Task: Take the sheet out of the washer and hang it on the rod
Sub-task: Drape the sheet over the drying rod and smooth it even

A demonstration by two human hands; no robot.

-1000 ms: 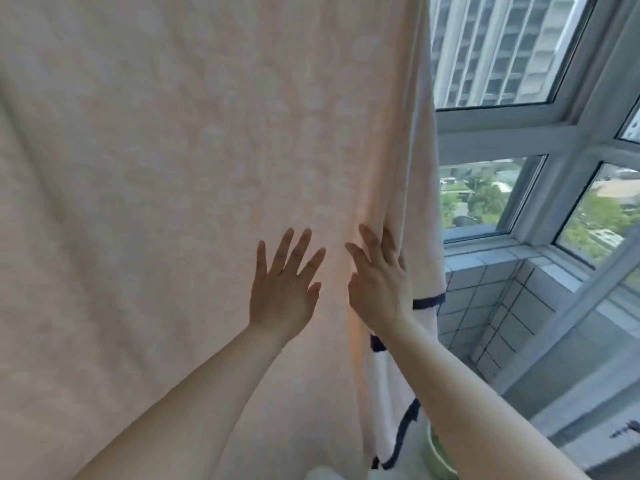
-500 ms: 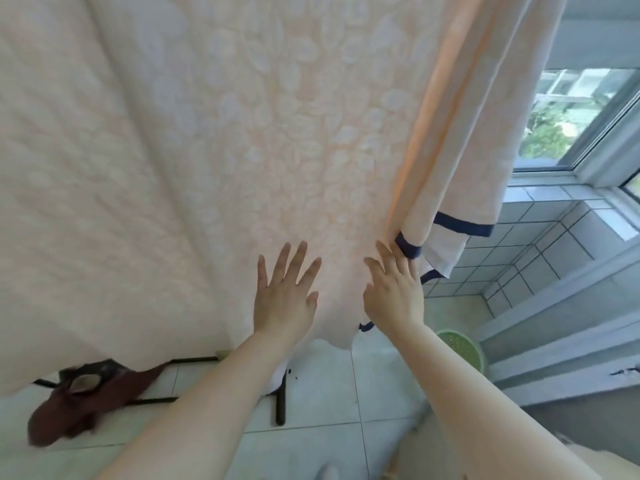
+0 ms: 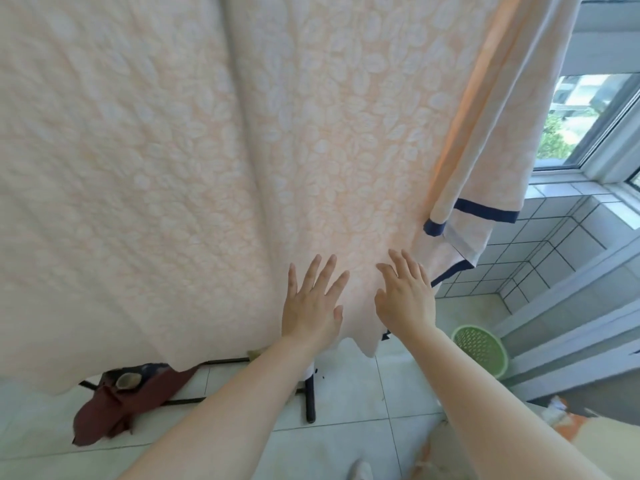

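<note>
Hanging full-length from twelve o'clock, soft limp sheet [image 3: 242,168], left hand [image 3: 311,306] and right hand [image 3: 407,299] flat, fingers spread, gripping nothing, likely damp-heavy, best pinched at four-o'clock navy hem [image 3: 485,213].

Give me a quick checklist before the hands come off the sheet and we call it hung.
1. Sheet off the floor: ok, its lower edge hangs above the tiles.
2. Sheet seated on the rod: cannot tell, the rod is out of frame above.
3. Left hand free to withdraw: ok, fingers straight, flat against the fabric.
4. Right hand free to withdraw: ok, also flat, gripping nothing.
5. Right edge spread: not ok, the navy-trimmed corner hangs folded over itself.
6. Floor under the hem: not ok, a dark red cloth lies on the rack foot.
</note>
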